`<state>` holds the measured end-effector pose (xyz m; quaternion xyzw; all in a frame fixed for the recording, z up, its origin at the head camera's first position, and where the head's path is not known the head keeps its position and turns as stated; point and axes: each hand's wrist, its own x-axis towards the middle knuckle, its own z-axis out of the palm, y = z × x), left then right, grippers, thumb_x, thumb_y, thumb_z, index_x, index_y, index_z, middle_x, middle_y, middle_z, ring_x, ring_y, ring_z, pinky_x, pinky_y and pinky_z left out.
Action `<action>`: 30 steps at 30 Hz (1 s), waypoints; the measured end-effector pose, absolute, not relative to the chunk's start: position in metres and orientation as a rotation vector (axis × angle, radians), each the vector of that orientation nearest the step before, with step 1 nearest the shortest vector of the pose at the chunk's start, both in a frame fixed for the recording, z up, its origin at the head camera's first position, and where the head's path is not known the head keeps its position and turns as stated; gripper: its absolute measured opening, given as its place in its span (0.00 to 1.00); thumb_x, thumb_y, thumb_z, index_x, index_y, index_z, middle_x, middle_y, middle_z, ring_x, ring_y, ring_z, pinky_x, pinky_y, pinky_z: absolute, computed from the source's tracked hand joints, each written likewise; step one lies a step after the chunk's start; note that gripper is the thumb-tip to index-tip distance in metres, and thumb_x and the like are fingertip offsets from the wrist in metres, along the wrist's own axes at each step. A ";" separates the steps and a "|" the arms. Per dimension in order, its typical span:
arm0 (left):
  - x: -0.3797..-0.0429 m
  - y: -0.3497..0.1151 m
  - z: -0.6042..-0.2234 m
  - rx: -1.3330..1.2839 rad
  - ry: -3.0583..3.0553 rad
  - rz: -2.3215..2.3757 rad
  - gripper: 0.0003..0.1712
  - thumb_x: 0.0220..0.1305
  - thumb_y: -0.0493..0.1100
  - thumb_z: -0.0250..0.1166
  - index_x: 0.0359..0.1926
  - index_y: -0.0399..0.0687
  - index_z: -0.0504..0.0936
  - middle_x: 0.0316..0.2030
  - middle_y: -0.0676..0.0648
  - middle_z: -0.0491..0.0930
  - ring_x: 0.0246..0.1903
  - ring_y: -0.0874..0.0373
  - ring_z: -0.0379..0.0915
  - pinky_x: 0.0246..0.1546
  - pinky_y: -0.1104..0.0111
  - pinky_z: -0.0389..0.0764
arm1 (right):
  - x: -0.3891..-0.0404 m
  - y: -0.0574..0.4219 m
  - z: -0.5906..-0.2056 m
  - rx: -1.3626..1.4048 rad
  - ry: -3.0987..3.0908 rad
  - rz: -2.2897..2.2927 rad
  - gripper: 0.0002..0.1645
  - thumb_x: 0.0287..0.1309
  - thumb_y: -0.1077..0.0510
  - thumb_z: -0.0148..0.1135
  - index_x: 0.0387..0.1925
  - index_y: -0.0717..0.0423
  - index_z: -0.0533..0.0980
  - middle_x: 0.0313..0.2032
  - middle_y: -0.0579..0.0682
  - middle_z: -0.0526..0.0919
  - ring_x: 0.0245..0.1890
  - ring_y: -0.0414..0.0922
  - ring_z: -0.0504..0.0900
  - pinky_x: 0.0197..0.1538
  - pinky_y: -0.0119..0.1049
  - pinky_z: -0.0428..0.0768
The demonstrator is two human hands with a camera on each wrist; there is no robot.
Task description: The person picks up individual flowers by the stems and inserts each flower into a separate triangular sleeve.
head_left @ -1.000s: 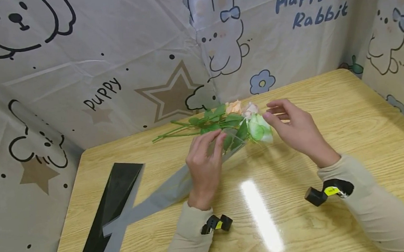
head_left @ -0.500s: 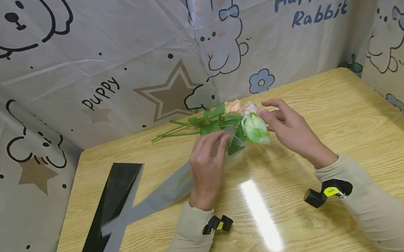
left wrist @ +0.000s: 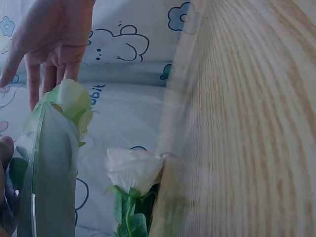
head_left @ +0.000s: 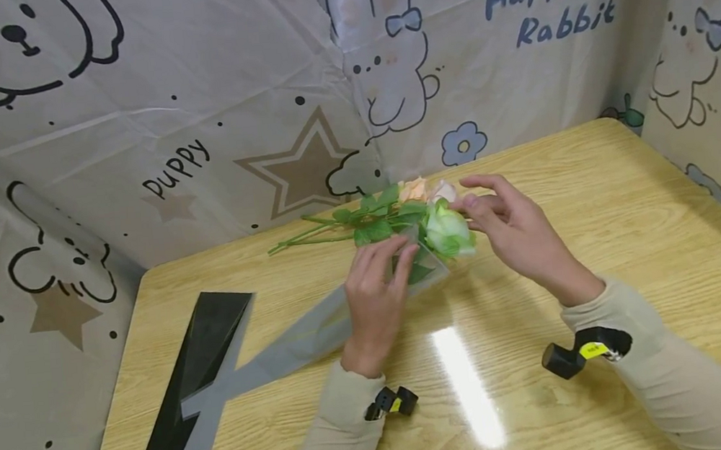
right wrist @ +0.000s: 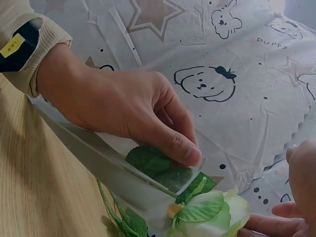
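Note:
A green-and-white artificial rose has its leaves inside a long translucent flower sleeve, while its bloom sticks out past the open end. My left hand pinches the sleeve near that end between thumb and fingers, with a green leaf showing through the film. Beside the bloom is my right hand, fingers fairly straight and fingertips right at the petals. In the left wrist view the right hand's fingers hang down behind the bloom. The rose's stem is hidden by the sleeve and left hand.
Behind the sleeve lie a peach rose and a pale pink rose with green stems. A black sleeve with a grey translucent edge lies at the left of the wooden table. A printed cloth hangs around the table.
The right hand has moved left toward the bloom, and the rose has shifted left, deeper into the sleeve's end. The left hand has moved slightly right, still pinching the sleeve.

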<state>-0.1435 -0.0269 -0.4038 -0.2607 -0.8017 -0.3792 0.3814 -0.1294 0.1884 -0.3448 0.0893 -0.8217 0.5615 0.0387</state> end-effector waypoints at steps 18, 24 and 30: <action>-0.141 -0.024 -0.403 -0.691 -2.022 -0.962 0.11 0.64 0.41 0.74 0.43 0.38 0.89 0.38 0.42 0.90 0.40 0.51 0.86 0.45 0.65 0.89 | -0.121 0.179 -0.344 0.354 -2.504 1.597 0.25 0.81 0.45 0.48 0.71 0.48 0.68 0.61 0.54 0.86 0.64 0.55 0.84 0.63 0.56 0.82; -0.140 -0.024 -0.401 -0.685 -2.010 -0.966 0.11 0.64 0.40 0.74 0.43 0.37 0.89 0.38 0.41 0.90 0.40 0.51 0.87 0.44 0.65 0.89 | -0.119 0.174 -0.346 0.391 -2.496 1.600 0.24 0.81 0.47 0.49 0.70 0.51 0.69 0.61 0.56 0.86 0.63 0.57 0.84 0.65 0.60 0.81; -0.140 -0.026 -0.401 -0.682 -2.015 -0.970 0.11 0.65 0.41 0.73 0.43 0.37 0.89 0.38 0.41 0.90 0.40 0.51 0.86 0.45 0.65 0.89 | -0.116 0.171 -0.347 0.415 -2.488 1.619 0.23 0.80 0.48 0.50 0.69 0.51 0.68 0.59 0.56 0.87 0.62 0.56 0.85 0.65 0.58 0.81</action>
